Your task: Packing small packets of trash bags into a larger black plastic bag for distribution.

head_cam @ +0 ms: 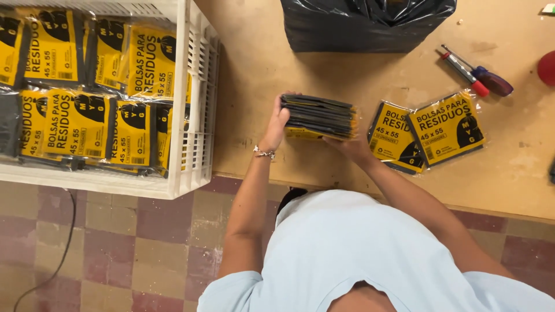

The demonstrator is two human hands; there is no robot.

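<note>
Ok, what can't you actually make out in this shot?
Head view:
- Right hand: mostly hidden under the stack of yellow-and-black plastic packets.
- Black plastic bag: cut off by the top edge; contents unseen.
- Red round object: cut by the right edge.
- White plastic crate: cut off at the left and top.

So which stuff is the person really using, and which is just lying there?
In use: stack of packets, left hand, right hand, two loose packets, white crate of packets.
Lying about: black plastic bag, red pen, blue screwdriver.

Packing workshop: crate (pixel 196 86) of bagged packets (pixel 75 124)
</note>
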